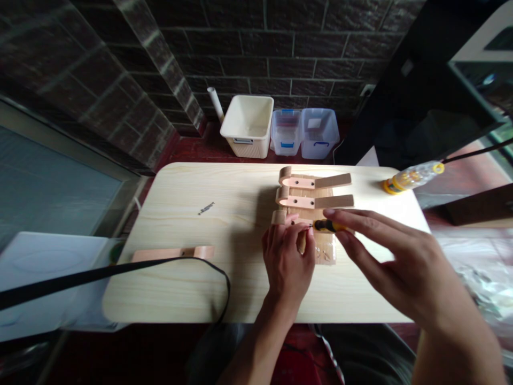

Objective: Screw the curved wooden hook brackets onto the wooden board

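Note:
A yellow-and-black screwdriver [326, 225] is pinched between the thumb and fingers of my right hand [401, 267]. Its tip points left, at the third curved wooden hook [279, 217]. My left hand [289, 262] has its fingers curled over this hook, its thumb and forefinger close around the screwdriver tip; whether a screw sits between them cannot be made out. Above it, two similar wooden hooks [300, 183], [298, 202], each with two dark screws, lie across a wooden board [331, 243]. Small bright pieces rest at the board's lower end, too small to name.
On the pale table [180, 192] lie a small pile of dark screws [206, 208], a loose wooden hook [172, 253] and a clear-and-yellow bottle [412, 177]. A black strap [120, 268] crosses the left side. Beyond stand a cream bin [248, 147] and two clear plastic boxes [286, 136], [320, 136].

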A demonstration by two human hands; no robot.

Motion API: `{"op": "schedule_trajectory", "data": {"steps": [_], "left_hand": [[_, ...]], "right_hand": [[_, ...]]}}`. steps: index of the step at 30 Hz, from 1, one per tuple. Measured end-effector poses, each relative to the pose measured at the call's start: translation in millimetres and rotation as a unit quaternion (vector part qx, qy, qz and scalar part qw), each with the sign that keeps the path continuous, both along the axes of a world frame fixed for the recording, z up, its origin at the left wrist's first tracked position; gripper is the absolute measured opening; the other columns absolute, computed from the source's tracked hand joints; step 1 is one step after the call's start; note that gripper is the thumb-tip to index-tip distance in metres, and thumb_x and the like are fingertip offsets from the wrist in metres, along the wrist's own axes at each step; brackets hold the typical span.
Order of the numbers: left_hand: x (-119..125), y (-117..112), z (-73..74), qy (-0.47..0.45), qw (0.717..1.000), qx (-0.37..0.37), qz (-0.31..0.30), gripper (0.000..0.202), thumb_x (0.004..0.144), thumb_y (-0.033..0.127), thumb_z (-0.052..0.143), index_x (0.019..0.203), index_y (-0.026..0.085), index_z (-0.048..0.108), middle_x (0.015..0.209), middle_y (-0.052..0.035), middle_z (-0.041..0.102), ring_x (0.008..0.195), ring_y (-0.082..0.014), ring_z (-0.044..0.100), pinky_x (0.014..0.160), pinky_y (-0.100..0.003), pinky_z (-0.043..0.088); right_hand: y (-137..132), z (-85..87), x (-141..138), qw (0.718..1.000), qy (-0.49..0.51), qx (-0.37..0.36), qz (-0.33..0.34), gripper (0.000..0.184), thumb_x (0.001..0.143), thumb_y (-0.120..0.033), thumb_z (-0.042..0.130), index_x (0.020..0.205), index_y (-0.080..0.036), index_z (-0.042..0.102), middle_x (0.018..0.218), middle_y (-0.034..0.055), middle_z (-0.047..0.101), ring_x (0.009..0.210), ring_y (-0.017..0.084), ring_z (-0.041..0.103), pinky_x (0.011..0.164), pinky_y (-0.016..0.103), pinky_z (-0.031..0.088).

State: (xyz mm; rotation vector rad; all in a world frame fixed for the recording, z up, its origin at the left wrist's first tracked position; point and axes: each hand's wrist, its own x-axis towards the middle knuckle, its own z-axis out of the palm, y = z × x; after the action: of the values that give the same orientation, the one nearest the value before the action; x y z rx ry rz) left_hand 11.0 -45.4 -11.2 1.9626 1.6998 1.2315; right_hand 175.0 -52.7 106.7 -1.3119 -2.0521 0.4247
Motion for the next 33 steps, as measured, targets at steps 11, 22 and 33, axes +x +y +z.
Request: {"op": "schedule_trajectory", "data": {"steps": [11,22,33], "left_hand": [[-0.3,0.5,-1.6,-0.003,1.0,0.022,-0.001,0.016,0.1,0.016,0.068,0.113,0.025,0.072,0.126,-0.0091,0.078,0.12,-0.0264,0.074,0.106,-0.046,0.054],[0.3,2.0,-1.8,-0.004,1.0,0.03,-0.001,0.015,0.1,0.016,0.068,0.112,0.025,0.073,0.124,-0.0089,0.078,0.12,-0.0263,0.074,0.105,-0.046,0.054],[-0.6,2.4,-2.1,-0.005,1.0,0.026,-0.004,0.012,0.103,0.02,0.068,0.111,0.025,0.075,0.123,-0.0103,0.079,0.12,-0.0263,0.074,0.105,-0.047,0.054]], "right_hand": [[-1.8,3.4,-1.6,0.999,0.019,-0.032,0.011,0.038,0.106,-0.019,0.065,0.142,-0.027,0.071,0.138,0.0042,0.079,0.119,0.011,0.078,0.104,0.013,0.057],[0.0,-0.5,-0.6,1.0,0.02,-0.013,0.019,0.042,0.105,-0.019,0.067,0.145,-0.032,0.069,0.139,-0.0007,0.078,0.122,0.009,0.076,0.108,0.011,0.055],[3.6,-6.0,-4.0,0.999,0.032,0.03,0.02,0.039,0.103,-0.013,0.071,0.138,-0.031,0.071,0.134,0.0008,0.08,0.119,0.012,0.078,0.103,0.016,0.061]]}}
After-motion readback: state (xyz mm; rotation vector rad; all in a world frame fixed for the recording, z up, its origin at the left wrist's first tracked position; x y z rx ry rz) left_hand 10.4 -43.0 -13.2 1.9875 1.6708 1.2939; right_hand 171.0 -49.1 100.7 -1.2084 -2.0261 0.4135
